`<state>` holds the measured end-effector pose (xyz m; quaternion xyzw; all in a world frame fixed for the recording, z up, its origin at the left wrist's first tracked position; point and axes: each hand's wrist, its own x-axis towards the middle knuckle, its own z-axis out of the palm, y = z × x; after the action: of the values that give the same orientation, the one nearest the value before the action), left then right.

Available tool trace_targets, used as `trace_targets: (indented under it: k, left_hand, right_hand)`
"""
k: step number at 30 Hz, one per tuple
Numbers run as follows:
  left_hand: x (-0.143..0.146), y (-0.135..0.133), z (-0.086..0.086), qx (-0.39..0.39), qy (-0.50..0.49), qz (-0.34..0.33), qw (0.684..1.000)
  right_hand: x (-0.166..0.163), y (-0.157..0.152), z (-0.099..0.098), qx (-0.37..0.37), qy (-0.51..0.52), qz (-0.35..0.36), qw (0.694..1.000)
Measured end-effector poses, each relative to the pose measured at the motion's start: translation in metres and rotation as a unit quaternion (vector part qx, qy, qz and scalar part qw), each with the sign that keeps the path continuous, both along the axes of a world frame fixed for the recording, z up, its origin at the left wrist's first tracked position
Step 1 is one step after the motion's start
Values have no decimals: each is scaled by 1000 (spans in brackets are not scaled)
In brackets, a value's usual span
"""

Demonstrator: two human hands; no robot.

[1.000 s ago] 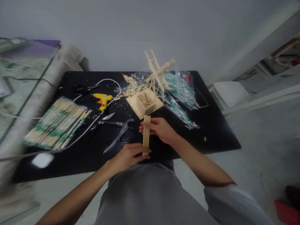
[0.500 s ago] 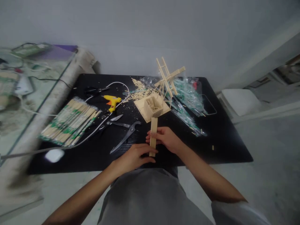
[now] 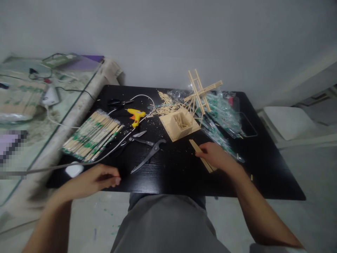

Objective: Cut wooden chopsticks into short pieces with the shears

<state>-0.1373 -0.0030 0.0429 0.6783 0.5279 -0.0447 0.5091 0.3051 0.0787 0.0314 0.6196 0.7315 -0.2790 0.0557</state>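
My right hand [image 3: 214,154] grips a narrow panel of pale wooden sticks [image 3: 195,144] laid side by side, slanted just over the table. Well apart from it, my left hand [image 3: 97,180] is by the table's front-left edge with its fingers curled in; what they hold, if anything, I cannot make out. Beyond my right hand stands a square wooden box [image 3: 181,127] on a flat stick base [image 3: 168,131], with loose sticks inside. Behind that is a cross-shaped stick frame [image 3: 198,92] on thin legs. Large open shears [image 3: 150,154] lie between my hands.
A yellow glue gun [image 3: 136,116] and its white cord lie left of centre. Packed chopsticks [image 3: 92,137] are at the left, with a white plug-like block [image 3: 74,169] near them. Cut stick pieces [image 3: 168,105] and plastic wrappers [image 3: 223,112] cover the back. A white stool [image 3: 286,121] stands right.
My left hand has let go of the stick panel and moved left to the table edge. My right hand has carried the panel rightward and tilted it. The view has shifted a little.
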Motion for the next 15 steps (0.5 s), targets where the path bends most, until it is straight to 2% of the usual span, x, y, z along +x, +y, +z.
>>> trace_targets:
  k: [1, 3, 5, 6, 9, 15]
  left_hand:
    - [-10, -1, 3, 8, 29, 42, 999]
    - [-25, 4, 10, 76, 114, 139, 981]
    - [-32, 14, 16, 149, 234, 223, 934]
    - [-34, 21, 18, 184, 284, 244, 909]
    - [-34, 42, 17, 276, 357, 232, 862]
    - [-37, 69, -2, 316, 395, 165, 847]
  right_hand:
    - [0, 2, 1, 2, -12, 8, 1000]
    - [-2, 5, 4, 2, -38, 23, 999]
    - [-4, 7, 5, 3, -65, 34, 997]
    - [-6, 8, 6, 6, -79, 37, 996]
    - [-8, 7, 4, 24, -111, 35, 993]
    - [-3, 7, -4, 42, -108, 16, 993]
